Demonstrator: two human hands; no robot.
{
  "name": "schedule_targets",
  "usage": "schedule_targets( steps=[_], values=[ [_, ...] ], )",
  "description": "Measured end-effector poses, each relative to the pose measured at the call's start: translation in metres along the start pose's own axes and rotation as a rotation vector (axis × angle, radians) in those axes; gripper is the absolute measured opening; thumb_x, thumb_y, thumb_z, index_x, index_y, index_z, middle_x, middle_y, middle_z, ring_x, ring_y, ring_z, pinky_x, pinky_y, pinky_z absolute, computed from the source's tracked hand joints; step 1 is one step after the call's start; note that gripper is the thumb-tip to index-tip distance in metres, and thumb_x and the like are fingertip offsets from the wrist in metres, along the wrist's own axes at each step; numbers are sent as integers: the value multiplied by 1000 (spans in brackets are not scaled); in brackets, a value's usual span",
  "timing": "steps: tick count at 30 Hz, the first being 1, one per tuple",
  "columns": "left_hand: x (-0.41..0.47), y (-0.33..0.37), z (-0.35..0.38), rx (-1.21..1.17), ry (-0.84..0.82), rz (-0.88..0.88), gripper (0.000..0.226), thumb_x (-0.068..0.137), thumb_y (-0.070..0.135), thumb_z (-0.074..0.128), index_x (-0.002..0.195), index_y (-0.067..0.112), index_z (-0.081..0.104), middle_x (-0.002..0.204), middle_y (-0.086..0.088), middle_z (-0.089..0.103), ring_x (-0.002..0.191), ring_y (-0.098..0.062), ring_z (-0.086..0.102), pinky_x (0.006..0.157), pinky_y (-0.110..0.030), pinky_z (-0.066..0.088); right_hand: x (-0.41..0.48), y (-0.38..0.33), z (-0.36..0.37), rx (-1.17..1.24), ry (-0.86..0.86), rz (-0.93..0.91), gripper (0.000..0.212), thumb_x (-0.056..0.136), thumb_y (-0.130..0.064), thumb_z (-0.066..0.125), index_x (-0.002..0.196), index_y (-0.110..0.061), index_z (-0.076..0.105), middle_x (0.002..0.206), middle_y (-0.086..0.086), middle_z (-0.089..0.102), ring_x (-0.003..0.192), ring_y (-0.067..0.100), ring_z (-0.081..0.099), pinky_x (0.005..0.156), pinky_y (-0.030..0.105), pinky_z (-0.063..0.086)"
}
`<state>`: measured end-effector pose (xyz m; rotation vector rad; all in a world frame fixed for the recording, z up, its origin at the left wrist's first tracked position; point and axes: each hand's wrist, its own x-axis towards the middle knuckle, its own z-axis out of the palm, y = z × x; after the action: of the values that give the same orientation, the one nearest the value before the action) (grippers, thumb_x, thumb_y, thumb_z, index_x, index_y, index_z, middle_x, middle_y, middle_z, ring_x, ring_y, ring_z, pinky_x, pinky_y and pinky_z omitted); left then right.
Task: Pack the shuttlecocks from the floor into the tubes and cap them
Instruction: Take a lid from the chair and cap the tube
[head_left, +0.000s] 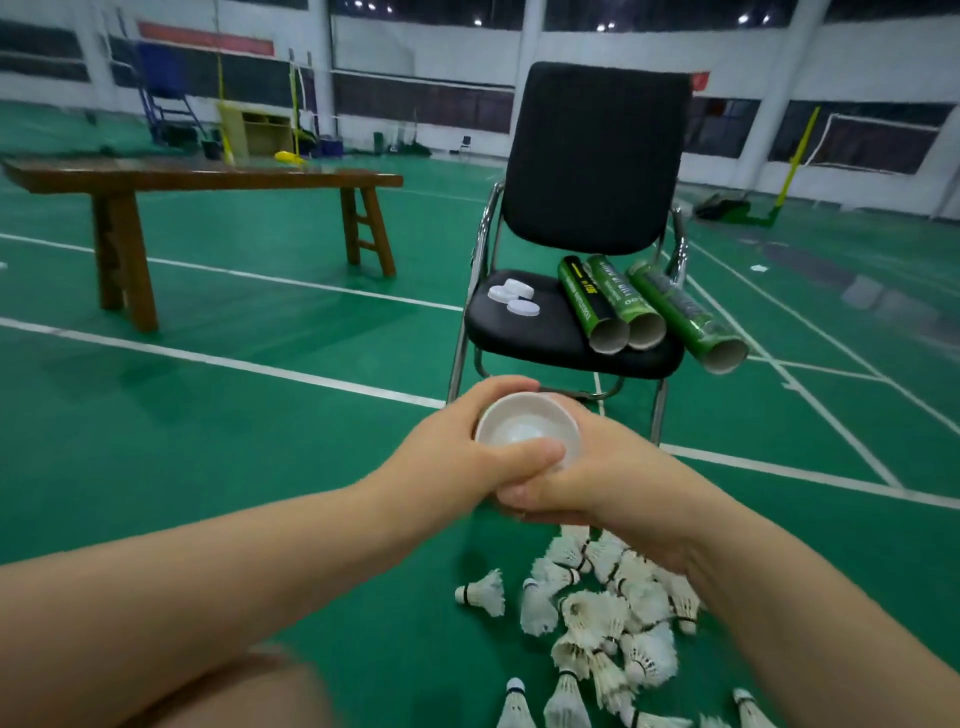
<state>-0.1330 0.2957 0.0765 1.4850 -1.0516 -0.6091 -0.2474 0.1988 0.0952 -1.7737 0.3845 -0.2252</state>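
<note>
Both my hands hold one upright tube with a white cap on its top, in the middle of the view. My left hand wraps the tube from the left, its thumb lying across the cap's near rim. From the right, my right hand grips the tube lower down; the tube's body is hidden by the fingers. Several white feather shuttlecocks lie in a heap on the green floor below my hands. On the black chair seat lie three open green tubes and three loose white caps.
The chair's backrest stands straight ahead on chrome legs. A long wooden bench stands to the left. White court lines cross the green floor. My knee shows at the bottom left. Net posts stand far behind.
</note>
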Motion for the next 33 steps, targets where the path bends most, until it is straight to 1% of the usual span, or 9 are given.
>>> schedule_targets(
  steps=[3,8,12,16,22,25,27,30,33],
  values=[
    [-3,31,9,56,36,178,45,59,38,69,101,48,57,94,19,65,84,1,61,71,-23,54,-18,-22,-12,-115,125,-138,59,61,-7,82,104,-39,57,93,-10,69,84,5,67,68,21,55],
    [25,60,22,146,40,443,44,65,31,68,107,44,57,104,23,62,95,5,57,78,-16,50,-15,-35,-38,-187,294,-364,62,64,-7,80,106,-43,52,95,-14,67,88,2,64,72,20,55],
    [86,48,29,223,-3,580,47,68,37,66,114,40,55,113,16,60,105,-1,55,90,-25,47,20,-22,-73,-221,359,-466,61,67,-10,81,101,-49,48,98,-20,64,90,-1,62,72,15,51],
    [161,6,35,320,-9,696,49,75,30,64,121,31,49,115,20,55,105,3,52,90,-14,41,82,11,-109,-310,425,-474,64,66,-20,80,103,-54,42,112,-17,58,101,1,57,82,14,48],
    [262,-82,45,408,26,708,57,77,36,62,130,28,44,130,4,53,126,-15,45,103,-41,39,165,75,-164,-391,423,-412,70,69,-15,76,118,-46,36,122,-14,54,106,-1,52,84,2,38],
    [300,-111,47,462,9,712,61,79,37,61,134,26,39,136,6,46,132,-20,38,107,-40,34,193,96,-188,-576,445,-446,65,72,-23,71,126,-42,40,122,-27,46,111,-9,44,87,0,33],
    [322,-128,48,507,-13,727,63,82,39,58,137,19,36,136,7,41,135,-21,34,109,-34,30,210,107,-201,-811,510,-427,66,71,-36,69,132,-31,45,124,-24,49,108,-5,44,84,8,35],
    [347,-156,47,586,-62,767,66,86,44,52,139,10,32,137,4,35,137,-25,28,112,-28,23,231,125,-208,-1213,595,-373,59,72,-43,70,125,-22,52,120,-10,59,98,22,49,77,34,41],
    [365,-175,50,604,-97,806,64,90,47,41,139,8,29,138,3,32,137,-23,24,113,-24,18,246,142,-215,-1380,687,-432,58,65,-49,69,111,-17,57,110,-4,64,97,26,50,75,36,32]
  ],
)
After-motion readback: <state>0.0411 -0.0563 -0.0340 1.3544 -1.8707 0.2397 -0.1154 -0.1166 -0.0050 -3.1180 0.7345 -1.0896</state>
